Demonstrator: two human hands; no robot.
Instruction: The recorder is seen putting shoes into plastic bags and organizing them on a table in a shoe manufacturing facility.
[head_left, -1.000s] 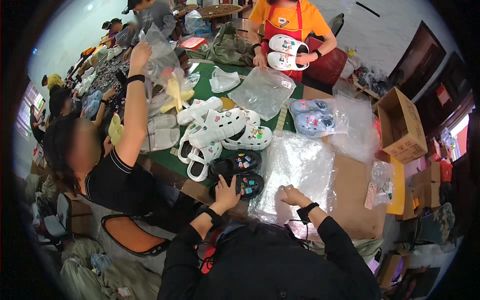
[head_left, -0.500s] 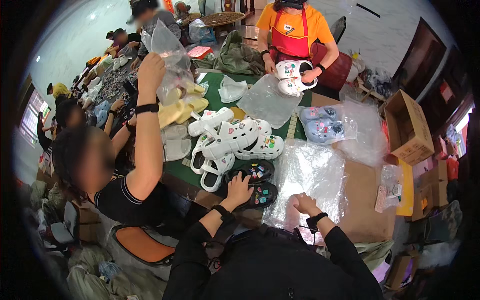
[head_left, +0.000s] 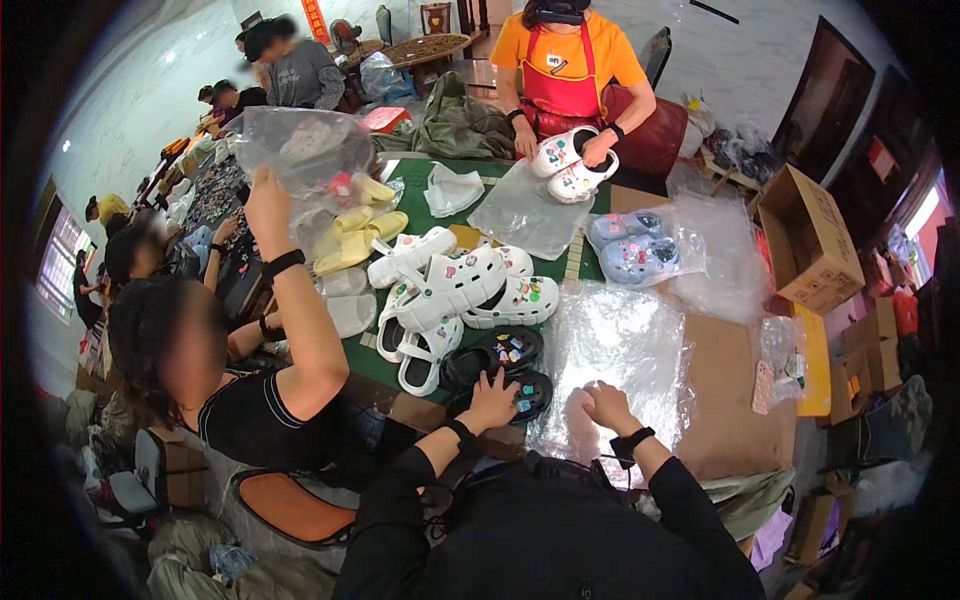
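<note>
My left hand (head_left: pixel 492 400) lies with spread fingers over the nearer black clog (head_left: pixel 534 393), which carries colourful charms. Another black clog (head_left: pixel 510 348) sits just beyond it. My right hand (head_left: pixel 608 405) is on the stack of clear plastic bags (head_left: pixel 618 335), its bent fingers held together against the top one; the fingertips are hard to make out. Left of the bags, several white clogs (head_left: pixel 462 285) with charms are heaped on the green tabletop (head_left: pixel 430 205).
Across the table a person in a red apron (head_left: pixel 560 88) handles white clogs (head_left: pixel 575 165). At left, another person's raised hand (head_left: pixel 267 205) holds a clear bag (head_left: pixel 300 140). Bagged blue clogs (head_left: pixel 640 250), yellow slippers (head_left: pixel 360 240) and a cardboard box (head_left: pixel 808 240) stand around.
My left hand has shifted toward me and right over the near black clog. My right hand stays on the bags. The left neighbour's raised arm has come down, its bag spread wider.
</note>
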